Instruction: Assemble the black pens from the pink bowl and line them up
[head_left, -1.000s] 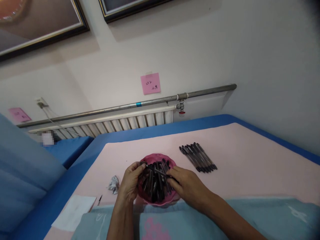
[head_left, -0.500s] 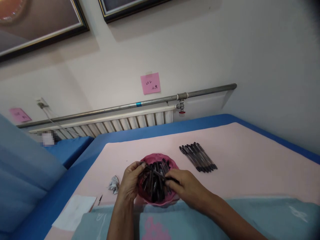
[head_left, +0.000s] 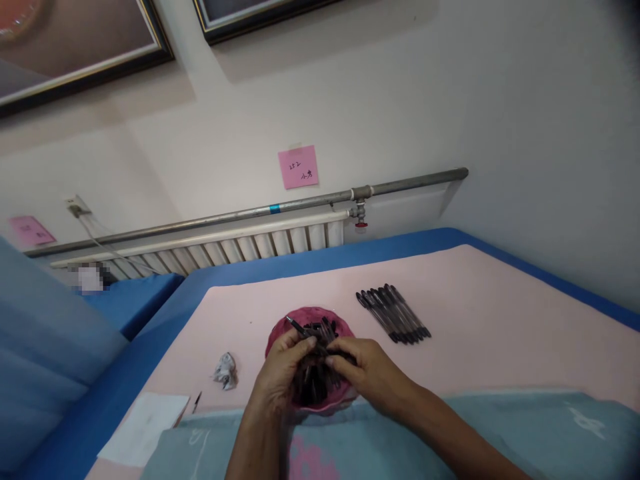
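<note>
Over a round pink basket [head_left: 273, 337] full of dark pens, my two hands work close together. My left hand [head_left: 283, 373] is closed on a black pen [head_left: 296, 325], whose pointed end sticks out up and to the left past the thumb. My right hand [head_left: 367, 367] pinches a dark pen part at its fingertips, just right of the left fingers. Whether this is the same pen's other end or its cap is hidden. To the right of the basket lies a row of several capped black pens [head_left: 393, 313], side by side and slanted.
A crumpled grey-white wad [head_left: 226, 371] sits left of the basket on the pink table cover [head_left: 500, 320]. Further left are a white paper [head_left: 145, 430] and a small dark pen-like piece [head_left: 197, 401]. Blue-green cloth [head_left: 520, 433] covers the near edge. A radiator [head_left: 280, 241] stands behind.
My left hand has moved right and nearer to my right hand, sliding along the pen. The pen's end now pokes out beyond the left thumb. My right hand stays almost in place.
</note>
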Demonstrator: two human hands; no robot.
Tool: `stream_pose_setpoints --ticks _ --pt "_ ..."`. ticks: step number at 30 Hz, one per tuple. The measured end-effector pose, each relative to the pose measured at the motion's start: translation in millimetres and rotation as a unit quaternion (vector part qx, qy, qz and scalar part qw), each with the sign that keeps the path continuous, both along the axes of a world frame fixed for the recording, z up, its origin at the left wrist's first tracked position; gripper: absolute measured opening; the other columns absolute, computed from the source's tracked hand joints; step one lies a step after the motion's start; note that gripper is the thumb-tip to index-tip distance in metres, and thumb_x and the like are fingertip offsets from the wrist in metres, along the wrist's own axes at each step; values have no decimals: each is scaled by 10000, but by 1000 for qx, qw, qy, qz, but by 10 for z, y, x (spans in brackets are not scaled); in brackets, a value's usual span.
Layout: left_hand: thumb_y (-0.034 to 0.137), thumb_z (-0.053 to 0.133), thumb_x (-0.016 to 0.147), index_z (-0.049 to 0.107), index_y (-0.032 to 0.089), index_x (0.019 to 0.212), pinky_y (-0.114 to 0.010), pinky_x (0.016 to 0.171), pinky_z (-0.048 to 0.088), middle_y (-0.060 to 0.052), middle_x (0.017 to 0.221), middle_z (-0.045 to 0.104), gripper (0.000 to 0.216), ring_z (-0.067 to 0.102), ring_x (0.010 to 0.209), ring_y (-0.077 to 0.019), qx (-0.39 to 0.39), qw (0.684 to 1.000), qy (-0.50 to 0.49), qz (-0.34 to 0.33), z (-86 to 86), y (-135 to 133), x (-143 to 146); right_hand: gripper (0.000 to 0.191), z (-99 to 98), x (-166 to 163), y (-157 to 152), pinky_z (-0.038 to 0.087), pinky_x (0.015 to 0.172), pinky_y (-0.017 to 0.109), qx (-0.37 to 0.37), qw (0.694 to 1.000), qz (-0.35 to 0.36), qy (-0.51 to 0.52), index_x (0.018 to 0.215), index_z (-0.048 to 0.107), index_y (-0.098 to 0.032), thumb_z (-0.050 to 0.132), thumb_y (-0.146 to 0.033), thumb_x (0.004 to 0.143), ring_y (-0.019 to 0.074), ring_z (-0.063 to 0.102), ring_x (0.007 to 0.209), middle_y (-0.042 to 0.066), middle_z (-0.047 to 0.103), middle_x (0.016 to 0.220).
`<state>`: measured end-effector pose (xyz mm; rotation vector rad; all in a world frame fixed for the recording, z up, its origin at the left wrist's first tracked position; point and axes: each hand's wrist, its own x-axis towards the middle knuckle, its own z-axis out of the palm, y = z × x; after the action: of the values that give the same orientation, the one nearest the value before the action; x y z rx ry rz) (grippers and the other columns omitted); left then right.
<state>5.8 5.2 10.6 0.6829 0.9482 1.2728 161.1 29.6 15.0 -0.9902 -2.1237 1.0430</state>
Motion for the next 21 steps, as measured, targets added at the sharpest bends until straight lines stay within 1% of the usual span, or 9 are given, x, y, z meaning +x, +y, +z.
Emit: stream_pose_setpoints --ticks 3,7,11,15,21 --pt "236 710 605 642 133 842 -250 631 483 -59 772 696 267 634 666 -150 -4 999 15 28 13 11 -57 189 -20 34 53 428 656 250 33 999 -22 20 785 622 -184 446 -250 806 144 569 711 15 635 748" --pt "247 697 625 626 128 865 -242 612 494 -63 809 691 277 638 703 -156 -1 998 31 50 29 20 -118 204 -54 107 151 428 666 255 62 992 -100 53 763 620 -191 445 -286 810 152 577 713 15 642 742" --pt "239 704 615 610 128 856 -222 562 494 -23 690 667 281 612 592 -115 -6 996 22 83 30 27 -145 194 -92 177 236 429 671 263 84 984 -144 61 739 619 -199 453 -283 796 160 581 715 17 645 741" --pt "267 712 599 595 136 813 -195 473 461 28 549 597 276 554 475 -83 -21 991 32 131 32 49 -184 190 -135 218 293 428 676 268 100 981 -159 53 719 615 -201 450 -264 789 161 579 726 21 636 746" --pt "326 686 605 586 143 817 -187 399 394 53 509 535 297 486 414 -69 -15 981 41 186 34 61 -260 159 -195 200 293 413 677 280 135 979 -150 9 711 607 -199 467 -232 777 158 554 730 23 588 732"
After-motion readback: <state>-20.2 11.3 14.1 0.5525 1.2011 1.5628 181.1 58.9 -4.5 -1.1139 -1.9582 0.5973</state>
